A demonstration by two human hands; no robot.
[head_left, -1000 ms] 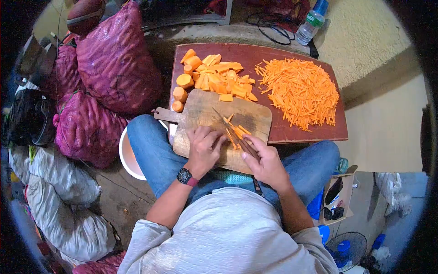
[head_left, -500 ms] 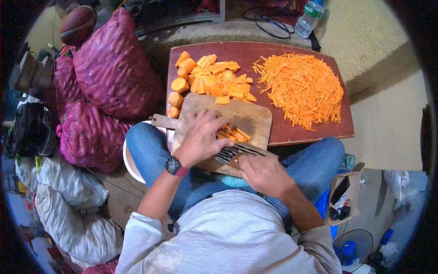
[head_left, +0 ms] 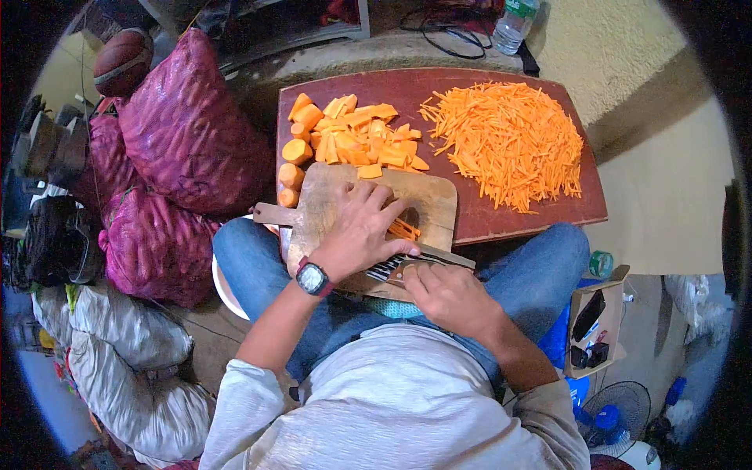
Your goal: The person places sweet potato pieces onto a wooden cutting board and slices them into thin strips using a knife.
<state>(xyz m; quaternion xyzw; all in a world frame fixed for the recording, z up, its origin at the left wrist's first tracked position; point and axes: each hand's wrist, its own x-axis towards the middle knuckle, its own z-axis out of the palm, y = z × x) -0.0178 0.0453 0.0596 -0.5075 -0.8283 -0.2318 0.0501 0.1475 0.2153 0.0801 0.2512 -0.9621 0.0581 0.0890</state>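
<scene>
A wooden cutting board with a handle at its left lies over my lap and the table's near edge. My left hand rests on it with bent fingers, pressing down on thin orange carrot strips that are partly hidden beneath. In my right hand is a knife with a dark-patterned blade, held low across the board close to my left thumb. Beyond the board lie thick carrot chunks and slices. A large heap of shredded carrot sits to their right.
The red-brown table stands before my crossed legs. Pink mesh sacks and white sacks are at the left. To the right are an open cardboard box and a fan. A plastic bottle stands behind the table.
The view has shifted slightly. My left hand's fingers have spread a little and cover more of the carrot strips. The knife stays low beside them in my right hand.
</scene>
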